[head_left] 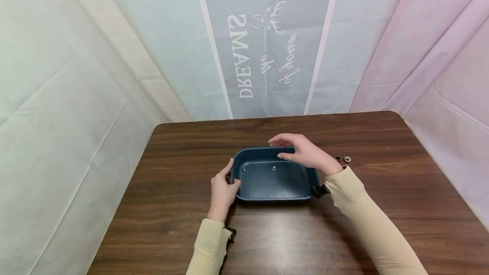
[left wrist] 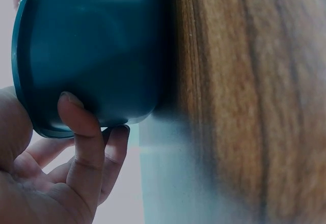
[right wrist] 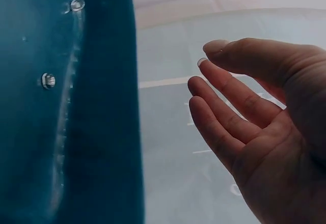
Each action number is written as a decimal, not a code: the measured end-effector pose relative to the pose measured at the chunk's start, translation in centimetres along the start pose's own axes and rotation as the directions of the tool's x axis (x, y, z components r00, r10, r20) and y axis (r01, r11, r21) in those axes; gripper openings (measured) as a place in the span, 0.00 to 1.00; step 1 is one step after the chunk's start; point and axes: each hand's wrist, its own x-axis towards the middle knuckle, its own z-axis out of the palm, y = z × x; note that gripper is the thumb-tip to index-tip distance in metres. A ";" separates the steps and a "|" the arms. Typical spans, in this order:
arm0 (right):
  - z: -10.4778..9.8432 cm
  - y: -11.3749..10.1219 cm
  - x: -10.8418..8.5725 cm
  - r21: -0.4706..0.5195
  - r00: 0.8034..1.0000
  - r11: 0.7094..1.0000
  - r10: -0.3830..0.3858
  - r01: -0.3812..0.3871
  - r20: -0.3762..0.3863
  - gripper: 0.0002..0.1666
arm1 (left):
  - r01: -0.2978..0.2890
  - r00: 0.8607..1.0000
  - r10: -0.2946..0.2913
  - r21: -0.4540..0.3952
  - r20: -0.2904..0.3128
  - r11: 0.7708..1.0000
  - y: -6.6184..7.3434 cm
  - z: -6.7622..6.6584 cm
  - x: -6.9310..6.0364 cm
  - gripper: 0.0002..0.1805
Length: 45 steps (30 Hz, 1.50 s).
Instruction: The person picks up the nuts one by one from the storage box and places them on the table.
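Observation:
A dark blue rectangular plastic tub (head_left: 273,181) rests on the wooden table, its wall filling much of the left wrist view. My left hand (head_left: 223,190) grips the tub's left end, thumb over the rim and fingers against the outside. Inside, towards the back, lie two small shiny metal nuts (right wrist: 48,81), one near the left corner and one near the middle. Over the tub's back right rim hovers my right hand (head_left: 302,150). In the right wrist view its fingers (right wrist: 219,127) are loosely bent, apart from the tub, with nothing between them and the thumb.
On the table right of the tub, behind the right wrist, lie a small silvery ring (head_left: 347,159) and a smaller dark ring-like piece (head_left: 338,158). A printed cloth (head_left: 267,54) hangs behind the table's back edge, with pale sheets at both sides.

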 end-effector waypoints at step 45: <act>1.5 3.4 2.5 0.091 0.968 0.991 0.076 -0.100 0.240 0.25 | -0.033 0.999 0.033 0.005 -0.004 0.999 -0.2 0.2 0.1 0.37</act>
